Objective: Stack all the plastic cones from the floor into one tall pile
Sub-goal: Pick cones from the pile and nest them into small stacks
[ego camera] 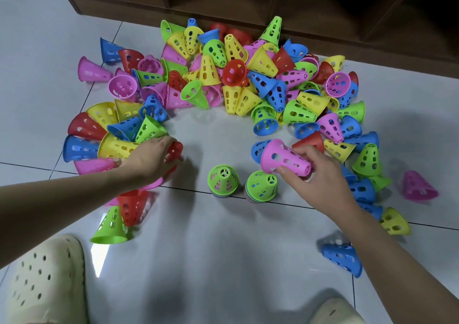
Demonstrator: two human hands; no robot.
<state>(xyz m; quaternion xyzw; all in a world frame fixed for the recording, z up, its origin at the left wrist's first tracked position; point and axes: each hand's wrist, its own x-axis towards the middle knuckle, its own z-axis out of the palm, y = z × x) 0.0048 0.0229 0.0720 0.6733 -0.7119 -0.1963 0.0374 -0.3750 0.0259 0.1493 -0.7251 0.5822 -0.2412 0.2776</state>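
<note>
Holding pink cone (285, 158), right hand (320, 177)

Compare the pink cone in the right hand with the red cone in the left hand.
The pink cone is in plain view, lying tilted with its narrow end toward the right hand; the red cone is mostly hidden behind the left hand. The pink cone is held beside the two green-topped stacks; the red cone sits at the edge of the loose cones on the left. Both are perforated plastic, each gripped by one hand.
</note>
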